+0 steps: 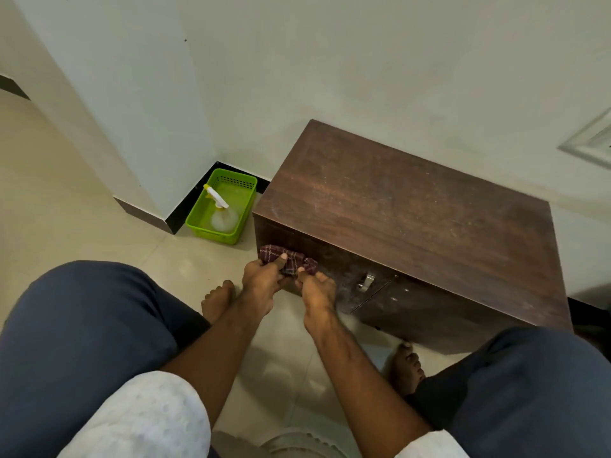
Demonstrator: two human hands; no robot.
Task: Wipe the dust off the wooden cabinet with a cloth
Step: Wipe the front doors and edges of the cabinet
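A bunched maroon checked cloth (288, 263) is held at the front face of the wooden cabinet (413, 219), near its left edge. It is pinched by the left hand (263, 279) and the right hand (315, 290), each grip clamped on it. A spray bottle (221, 209) is laid in a green basket (211, 232) just left of the cabinet.

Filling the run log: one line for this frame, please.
stage: cloth at cabinet front | left hand: grips cloth | right hand: grips cloth | cabinet top: dusty | bottle: in basket
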